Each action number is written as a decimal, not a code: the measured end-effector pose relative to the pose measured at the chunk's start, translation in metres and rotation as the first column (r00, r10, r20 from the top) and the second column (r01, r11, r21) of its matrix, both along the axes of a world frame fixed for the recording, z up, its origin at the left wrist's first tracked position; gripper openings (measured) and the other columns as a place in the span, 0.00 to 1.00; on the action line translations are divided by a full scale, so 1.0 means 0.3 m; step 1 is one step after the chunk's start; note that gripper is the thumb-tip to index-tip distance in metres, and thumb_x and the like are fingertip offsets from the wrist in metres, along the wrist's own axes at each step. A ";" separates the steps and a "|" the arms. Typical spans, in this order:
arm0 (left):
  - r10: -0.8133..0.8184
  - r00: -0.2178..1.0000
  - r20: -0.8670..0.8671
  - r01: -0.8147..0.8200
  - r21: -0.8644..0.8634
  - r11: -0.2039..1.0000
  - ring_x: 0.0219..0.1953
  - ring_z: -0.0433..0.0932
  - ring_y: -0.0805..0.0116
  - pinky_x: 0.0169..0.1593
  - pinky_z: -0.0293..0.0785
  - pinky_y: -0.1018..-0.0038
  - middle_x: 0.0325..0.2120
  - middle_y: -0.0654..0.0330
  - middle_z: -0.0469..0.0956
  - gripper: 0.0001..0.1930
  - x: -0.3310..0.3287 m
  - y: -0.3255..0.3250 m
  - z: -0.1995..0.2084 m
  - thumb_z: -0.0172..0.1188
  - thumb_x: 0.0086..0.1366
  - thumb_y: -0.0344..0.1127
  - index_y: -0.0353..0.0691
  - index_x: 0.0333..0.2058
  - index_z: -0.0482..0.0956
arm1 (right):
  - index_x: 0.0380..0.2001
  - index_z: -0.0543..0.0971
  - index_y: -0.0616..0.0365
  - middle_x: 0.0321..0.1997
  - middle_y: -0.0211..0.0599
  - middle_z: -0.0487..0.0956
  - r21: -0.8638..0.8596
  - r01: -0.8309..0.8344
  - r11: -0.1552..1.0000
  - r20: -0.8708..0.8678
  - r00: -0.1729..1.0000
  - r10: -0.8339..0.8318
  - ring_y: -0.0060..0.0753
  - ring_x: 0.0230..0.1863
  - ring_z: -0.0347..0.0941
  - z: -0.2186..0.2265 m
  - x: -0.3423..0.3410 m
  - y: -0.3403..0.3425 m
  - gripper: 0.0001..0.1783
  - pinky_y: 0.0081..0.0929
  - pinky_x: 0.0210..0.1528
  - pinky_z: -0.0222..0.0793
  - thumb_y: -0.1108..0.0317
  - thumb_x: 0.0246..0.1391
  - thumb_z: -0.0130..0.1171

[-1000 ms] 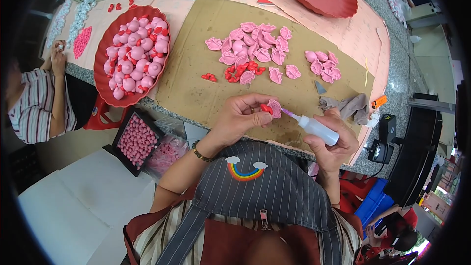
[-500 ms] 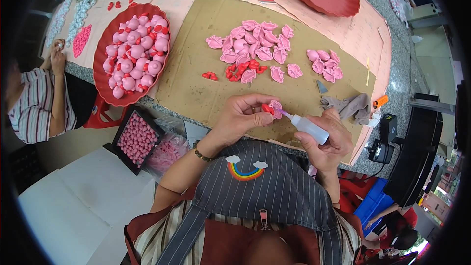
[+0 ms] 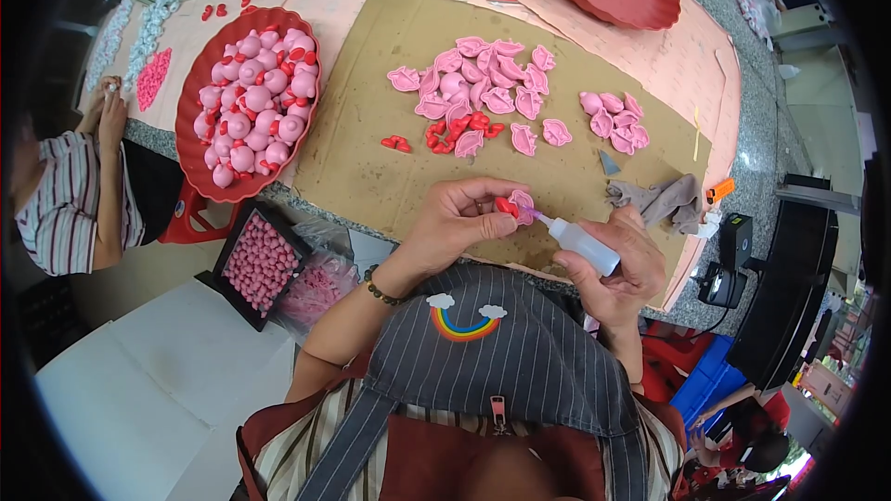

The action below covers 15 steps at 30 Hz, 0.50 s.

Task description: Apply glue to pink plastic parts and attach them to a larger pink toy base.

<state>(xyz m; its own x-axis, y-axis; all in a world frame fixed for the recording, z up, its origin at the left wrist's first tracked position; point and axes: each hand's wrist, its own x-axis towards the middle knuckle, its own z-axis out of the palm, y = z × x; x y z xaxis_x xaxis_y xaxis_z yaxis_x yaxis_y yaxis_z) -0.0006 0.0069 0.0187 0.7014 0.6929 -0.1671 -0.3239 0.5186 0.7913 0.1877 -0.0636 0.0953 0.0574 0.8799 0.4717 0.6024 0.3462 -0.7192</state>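
Between thumb and fingers, my left hand (image 3: 464, 220) pinches a small red piece (image 3: 507, 207) together with a pink shell-like half (image 3: 522, 204). My right hand (image 3: 626, 264) is wrapped round a translucent white squeeze bottle (image 3: 585, 246), tilted so its thin purple nozzle meets the pink half. Beyond my hands, a loose pile of pink halves (image 3: 497, 74) lies on brown cardboard (image 3: 357, 130). Several red pieces (image 3: 455, 133) sit along the pile's near edge. A smaller cluster of pink halves (image 3: 615, 121) lies to the right.
At left stands a red scalloped tray (image 3: 192, 121) full of pink and red figures. A grey rag (image 3: 664, 204), a blade-like scrap (image 3: 608, 163) and an orange tool (image 3: 719, 191) lie right. Another red tray (image 3: 640, 0) is at the back. A co-worker (image 3: 70, 190) sits far left.
My hands keep nearly the same place, the nozzle still at the pink half. The bottle has shifted very slightly. At far left the co-worker's hands have moved a little.
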 end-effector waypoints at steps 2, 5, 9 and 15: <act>-0.003 1.000 0.003 0.003 0.000 1.000 0.40 0.77 0.72 0.43 0.75 0.78 0.39 0.56 0.78 0.19 0.000 0.001 0.002 0.59 0.59 0.29 0.30 0.48 0.71 | 0.27 0.78 0.68 0.19 0.36 0.74 -0.002 0.013 1.000 -0.011 1.000 -0.013 0.29 0.19 0.60 0.000 -0.002 -0.002 0.18 0.25 0.26 0.52 0.67 0.32 0.71; -0.009 1.000 0.004 0.009 -0.010 1.000 0.40 0.77 0.73 0.44 0.74 0.78 0.39 0.57 0.78 0.19 -0.001 0.001 0.004 0.60 0.59 0.29 0.30 0.49 0.71 | 0.27 0.78 0.68 0.18 0.36 0.73 -0.007 0.035 0.999 -0.034 0.999 -0.036 0.28 0.20 0.60 -0.002 -0.004 -0.004 0.18 0.25 0.26 0.52 0.68 0.32 0.71; -0.006 1.000 0.019 0.006 -0.017 1.000 0.40 0.77 0.74 0.46 0.73 0.79 0.39 0.57 0.78 0.19 0.001 0.000 0.003 0.60 0.58 0.28 0.30 0.49 0.71 | 0.27 0.78 0.68 0.18 0.36 0.73 0.011 0.032 0.999 -0.022 0.999 -0.032 0.28 0.20 0.59 -0.008 -0.003 0.001 0.18 0.25 0.25 0.52 0.68 0.32 0.71; -0.010 1.000 0.021 0.011 -0.018 1.000 0.41 0.76 0.75 0.46 0.73 0.79 0.38 0.57 0.78 0.20 0.000 0.001 0.005 0.60 0.58 0.28 0.30 0.49 0.71 | 0.27 0.78 0.69 0.18 0.36 0.73 0.001 0.037 0.999 -0.023 0.999 -0.037 0.28 0.21 0.60 -0.007 -0.005 0.000 0.18 0.24 0.25 0.52 0.68 0.32 0.71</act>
<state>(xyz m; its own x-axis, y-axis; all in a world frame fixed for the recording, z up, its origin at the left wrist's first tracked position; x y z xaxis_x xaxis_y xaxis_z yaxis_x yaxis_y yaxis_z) -0.0007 0.0071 0.0202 0.7122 0.6824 -0.1645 -0.3349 0.5363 0.7747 0.1863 -0.0635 0.0932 0.1008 0.8761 0.4714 0.5986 0.3250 -0.7321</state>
